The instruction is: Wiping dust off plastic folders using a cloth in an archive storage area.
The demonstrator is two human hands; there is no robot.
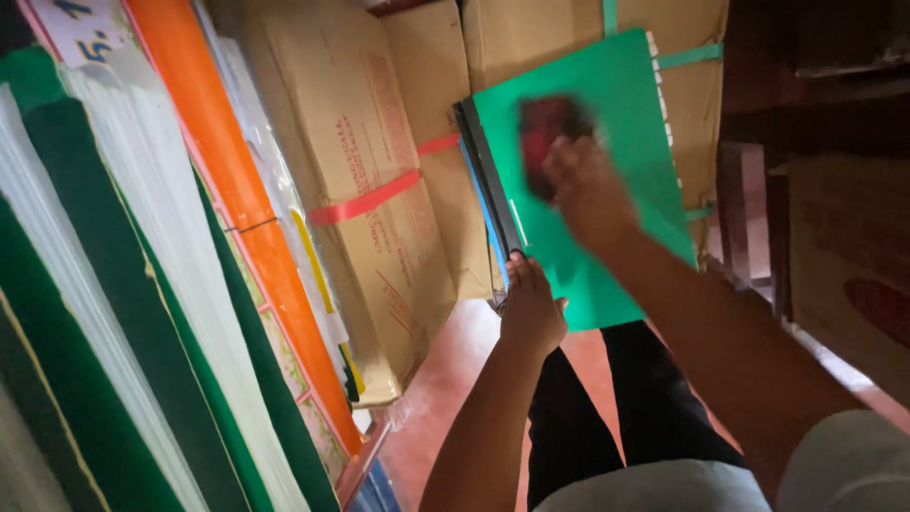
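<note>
While strapped brown cardboard cartons (pixel 379 190) loom behind, the left hand (pixel 529 308) grips a stack of flat green plastic folders (pixel 607 199) by its lower edge; the blurred right hand (pixel 583 185) seemingly clutches a dark red pad (pixel 548 133) against it. One-edged support risks the stack slipping floorward.

red floor (pixel 445 379), stacked cardboard boxes (pixel 379 171), dim light

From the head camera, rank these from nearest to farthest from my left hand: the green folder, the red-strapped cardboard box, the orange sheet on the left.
Measured from the left hand:
1. Green folder: held in this hand, at its lower edge.
2. Red-strapped cardboard box: just left of the hand.
3. Orange sheet: farther left, beyond the box.
</note>
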